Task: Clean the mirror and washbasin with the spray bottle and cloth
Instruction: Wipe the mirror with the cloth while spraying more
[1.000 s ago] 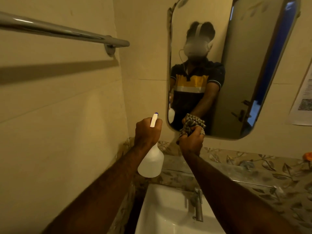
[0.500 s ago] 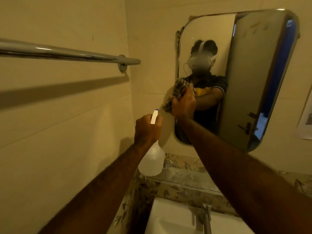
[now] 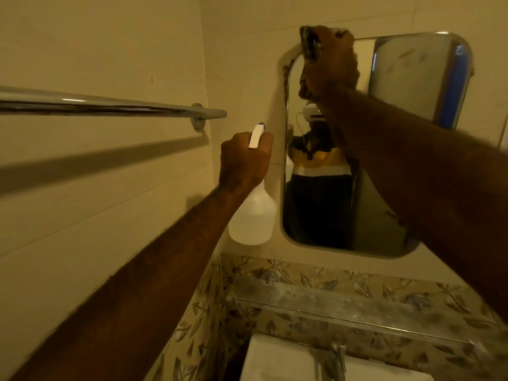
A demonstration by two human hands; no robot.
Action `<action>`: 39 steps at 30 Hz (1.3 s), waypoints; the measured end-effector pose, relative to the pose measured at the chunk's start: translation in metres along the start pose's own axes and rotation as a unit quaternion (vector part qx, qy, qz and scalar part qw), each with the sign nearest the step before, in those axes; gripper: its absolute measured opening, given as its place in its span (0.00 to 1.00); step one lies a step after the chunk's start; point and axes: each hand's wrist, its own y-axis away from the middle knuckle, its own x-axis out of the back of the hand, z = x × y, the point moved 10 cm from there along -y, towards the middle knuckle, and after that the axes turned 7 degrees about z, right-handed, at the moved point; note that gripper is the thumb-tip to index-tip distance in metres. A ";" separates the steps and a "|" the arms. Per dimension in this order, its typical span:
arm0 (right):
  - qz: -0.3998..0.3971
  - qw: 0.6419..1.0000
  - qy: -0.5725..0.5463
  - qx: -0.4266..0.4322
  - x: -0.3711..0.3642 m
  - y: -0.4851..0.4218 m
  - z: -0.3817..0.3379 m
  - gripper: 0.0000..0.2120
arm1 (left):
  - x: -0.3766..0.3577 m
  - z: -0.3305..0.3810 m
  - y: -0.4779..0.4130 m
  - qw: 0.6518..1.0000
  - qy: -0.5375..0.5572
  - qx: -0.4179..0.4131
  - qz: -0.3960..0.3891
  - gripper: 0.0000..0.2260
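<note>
White translucent plastic forms the spray bottle [image 3: 253, 218], held upright in the left hand [image 3: 243, 160]; that grip is wrapped fully around the neck, with the white trigger head and its blue tip rising above the knuckles. Whether the bottle holds any liquid cannot be told through its cloudy wall. It hangs just beside the left edge of the mirror [image 3: 406, 86], apart from the wall. The right hand [image 3: 330, 61] is raised to the mirror's upper left corner, its grip clenched on a dark patterned cloth [image 3: 310, 42] pressed against the frame and glass there. The glass reflects a person in a dark shirt with a yellow and white band. Below the mirror a metal shelf [image 3: 330, 301] runs along leaf-patterned tiles, and under it sits the white washbasin [image 3: 275, 361] with a chrome tap [image 3: 339, 358]; nothing can be made out lying in the visible part of its bowl. A chrome towel rail [image 3: 110, 105] crosses the left wall.
</note>
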 end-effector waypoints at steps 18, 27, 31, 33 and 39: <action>-0.238 0.904 0.278 0.222 -0.033 0.233 0.107 0.21 | -0.046 -0.077 0.087 0.990 -0.062 0.112 -0.052 0.13; -0.294 0.930 0.191 0.106 -0.032 0.300 0.152 0.19 | -0.033 -0.125 0.155 0.979 -0.105 0.165 -0.059 0.13; -0.226 0.968 0.064 -0.092 -0.017 0.302 0.169 0.23 | -0.018 -0.139 0.177 0.975 -0.114 0.174 -0.075 0.16; -0.201 0.963 -0.001 -0.177 -0.012 0.313 0.173 0.24 | -0.009 -0.146 0.189 0.973 -0.119 0.176 -0.084 0.17; -0.213 0.921 -0.164 -0.280 -0.009 0.377 0.164 0.25 | 0.031 -0.189 0.232 0.963 -0.142 0.210 -0.085 0.21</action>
